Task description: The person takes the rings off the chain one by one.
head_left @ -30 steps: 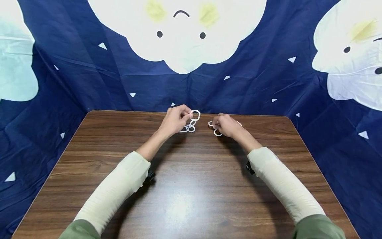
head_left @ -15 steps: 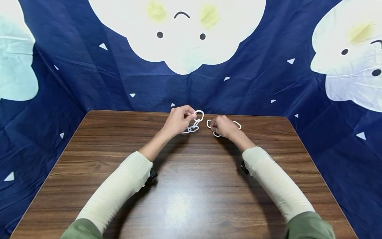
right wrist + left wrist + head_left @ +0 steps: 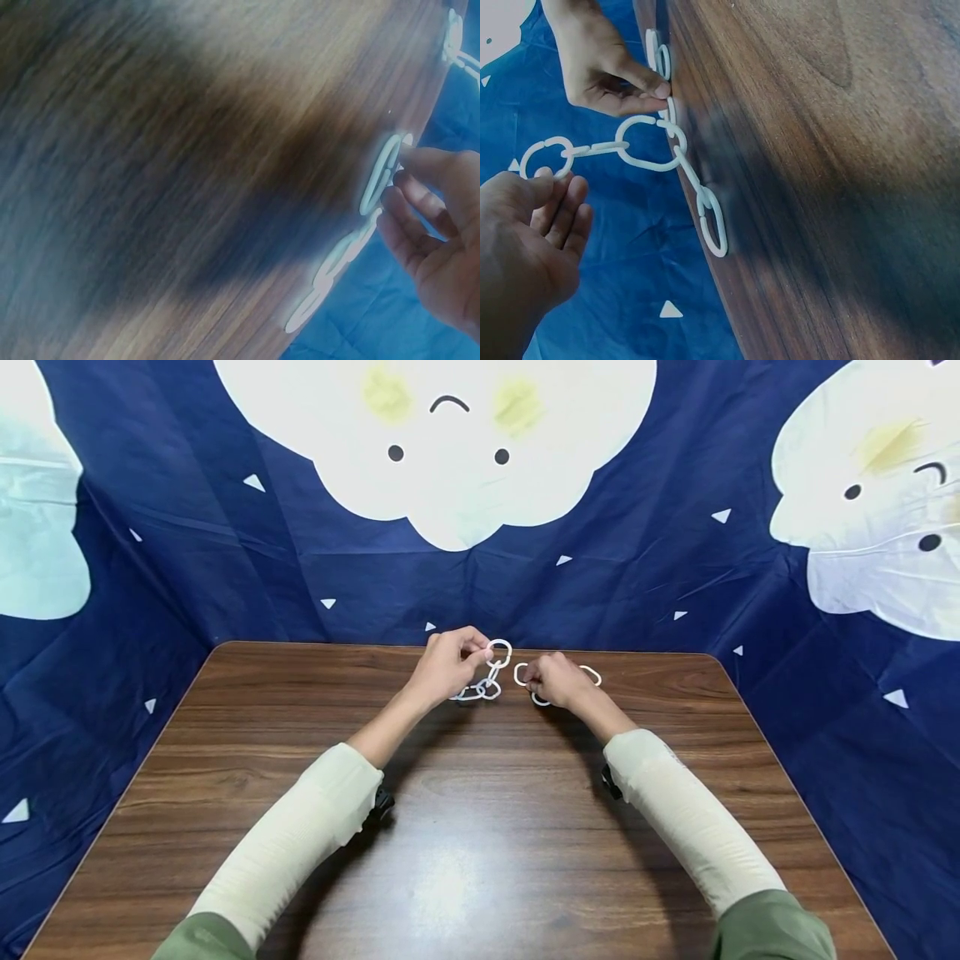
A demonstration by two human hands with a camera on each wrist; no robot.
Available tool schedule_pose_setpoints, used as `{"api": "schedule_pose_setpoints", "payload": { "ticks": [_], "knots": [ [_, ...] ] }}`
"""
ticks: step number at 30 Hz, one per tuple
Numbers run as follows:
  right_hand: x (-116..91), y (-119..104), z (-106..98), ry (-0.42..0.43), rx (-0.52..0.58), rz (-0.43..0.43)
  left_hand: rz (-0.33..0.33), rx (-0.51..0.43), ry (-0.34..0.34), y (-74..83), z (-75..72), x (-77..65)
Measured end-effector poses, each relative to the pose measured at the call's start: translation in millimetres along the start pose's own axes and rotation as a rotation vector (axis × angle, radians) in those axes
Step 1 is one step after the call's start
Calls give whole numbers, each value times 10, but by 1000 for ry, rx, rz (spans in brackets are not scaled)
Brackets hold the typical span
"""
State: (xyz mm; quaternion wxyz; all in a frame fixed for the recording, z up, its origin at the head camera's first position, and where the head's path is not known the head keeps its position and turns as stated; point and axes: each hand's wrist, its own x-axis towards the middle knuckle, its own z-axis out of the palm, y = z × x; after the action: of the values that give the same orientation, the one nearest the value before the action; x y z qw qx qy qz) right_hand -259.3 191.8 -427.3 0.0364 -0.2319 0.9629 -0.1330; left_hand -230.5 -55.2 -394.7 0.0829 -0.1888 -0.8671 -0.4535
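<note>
My left hand [image 3: 441, 670] pinches the end link [image 3: 511, 654] of a white plastic chain between thumb and fingers, at the table's far edge. From that link the chain [image 3: 649, 167] slopes down through several joined oval links, its lower ones lying on the wood. To the right, my right hand [image 3: 562, 681] is low over a second group of white links, thumb and fingertips pinching one there. In the right wrist view an oval link [image 3: 373, 175] stands out beside the thumb, and further links [image 3: 322, 281] trail along the edge. The right fingers partly hide these links.
The brown wood-grain table [image 3: 480, 793] ends just behind both hands. A dark blue cloth [image 3: 480, 585] with white clouds and small triangles hangs behind and at the sides. Another link [image 3: 596, 673] shows past the right hand's far side.
The left hand has shifted slightly right with the chain's end link, and the chain below it has spread. The right hand has moved slightly left, uncovering more of the link on its right.
</note>
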Motion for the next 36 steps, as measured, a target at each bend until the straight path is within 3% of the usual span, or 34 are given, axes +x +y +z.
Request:
{"api": "schedule_pose_setpoints", "payload": {
  "ticks": [6,9,10,15,17,24,36],
  "knots": [
    [-15,54,-38,25,55,-53,0,6,-2,-2,7,-3],
    [-28,102,-79,60,109,-81,3,2,-7,-2,13,-2],
    [27,225,-11,84,144,-109,3,0,-10,1,14,-4],
    [11,236,-118,140,209,-125,10,-6,-17,4,20,-7],
    [-56,101,-263,148,203,-100,12,-8,-17,6,21,-10],
    [-93,-44,-515,186,245,-69,17,-17,-20,-1,27,-3],
    [-47,-314,-748,163,357,-150,34,-18,-26,-1,31,20]
  ]
}}
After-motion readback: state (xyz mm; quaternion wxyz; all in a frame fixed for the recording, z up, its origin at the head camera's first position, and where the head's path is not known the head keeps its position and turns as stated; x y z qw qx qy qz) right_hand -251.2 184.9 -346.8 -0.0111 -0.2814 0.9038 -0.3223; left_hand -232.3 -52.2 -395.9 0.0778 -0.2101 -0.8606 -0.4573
